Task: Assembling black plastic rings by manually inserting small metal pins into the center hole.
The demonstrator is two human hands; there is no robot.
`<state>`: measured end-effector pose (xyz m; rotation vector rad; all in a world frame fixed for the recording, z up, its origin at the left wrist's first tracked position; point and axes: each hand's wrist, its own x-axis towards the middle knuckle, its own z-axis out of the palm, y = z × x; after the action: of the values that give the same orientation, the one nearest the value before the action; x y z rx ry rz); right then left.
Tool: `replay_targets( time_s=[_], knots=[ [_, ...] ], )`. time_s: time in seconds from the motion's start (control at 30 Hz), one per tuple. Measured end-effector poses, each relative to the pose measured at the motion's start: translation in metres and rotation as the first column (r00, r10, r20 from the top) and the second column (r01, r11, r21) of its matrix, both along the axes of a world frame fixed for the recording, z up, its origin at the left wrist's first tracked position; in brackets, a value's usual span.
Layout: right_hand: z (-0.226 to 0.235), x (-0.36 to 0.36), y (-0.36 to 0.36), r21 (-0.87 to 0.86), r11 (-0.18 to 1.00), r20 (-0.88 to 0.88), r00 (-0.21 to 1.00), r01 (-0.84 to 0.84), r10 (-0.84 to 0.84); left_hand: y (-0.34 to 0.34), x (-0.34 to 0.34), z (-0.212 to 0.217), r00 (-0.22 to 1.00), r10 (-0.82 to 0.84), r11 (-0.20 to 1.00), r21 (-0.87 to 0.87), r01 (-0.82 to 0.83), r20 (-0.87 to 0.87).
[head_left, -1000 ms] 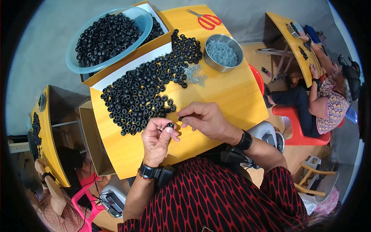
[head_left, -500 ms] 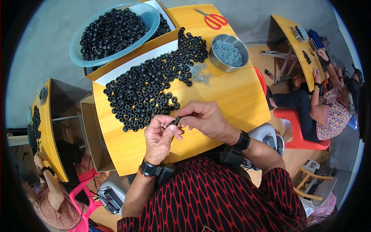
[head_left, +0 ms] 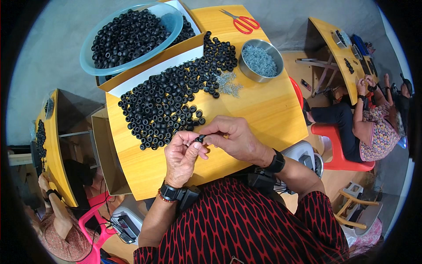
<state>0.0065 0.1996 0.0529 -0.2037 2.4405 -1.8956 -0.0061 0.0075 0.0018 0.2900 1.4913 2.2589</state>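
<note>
Far left: another person at a yellow side table, with black rings on it too. Not my hands.

Upper left of my table: blue bowl full of black rings, sitting on an open cardboard box. Just right of and below it, the loose pile of black rings is spread across the tabletop, running from the box edge down toward my hands.

My left hand is at the near edge of the table, fingers curled, thumb and fingertips pinched on one small black ring. The ring sits right between both hands, just below the near end of the pile, lifted off the wood as far as I can tell.

My right hand comes in from the right, fingers bent, fingertips touching the same ring from the other side. Both hands closed on it, touching each other at the ring. Can't tell if anything else is in the pinch, too small.

Right of the pile: a small scatter of grey bits on the wood, then a steel bowl holding more of the grey bits. Red scissors lie at the far edge above the bowl, well apart from my hands.

Far right: another person seated on a red chair at another yellow table.
</note>
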Motion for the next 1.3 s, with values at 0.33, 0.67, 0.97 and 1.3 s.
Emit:
replay_targets(
  time_s=[0.33, 0.67, 0.97, 1.3],
  knots=[
    [-0.003, 0.0, -0.001, 0.119, 0.993, -0.181, 0.983, -0.002, 0.024, 0.0, 0.0, -0.002, 1.0, 0.002, 1.0, 0.001, -0.002, 0.015],
    [0.01, -0.001, 0.003, 0.362, 0.931, -0.312, 0.936, -0.045, 0.166, 0.001, 0.0, -0.003, 1.0, 0.012, 1.0, 0.026, -0.013, 0.003],
    [0.023, -0.007, 0.006, 0.52, 0.841, -0.273, 0.904, -0.149, 0.328, 0.001, 0.001, -0.002, 1.0, 0.017, 1.0, 0.016, -0.017, -0.002],
    [0.022, -0.007, 0.006, 0.502, 0.846, -0.247, 0.909, -0.177, 0.336, 0.001, 0.003, -0.002, 0.999, 0.032, 0.999, -0.015, -0.032, 0.009]
  ],
)
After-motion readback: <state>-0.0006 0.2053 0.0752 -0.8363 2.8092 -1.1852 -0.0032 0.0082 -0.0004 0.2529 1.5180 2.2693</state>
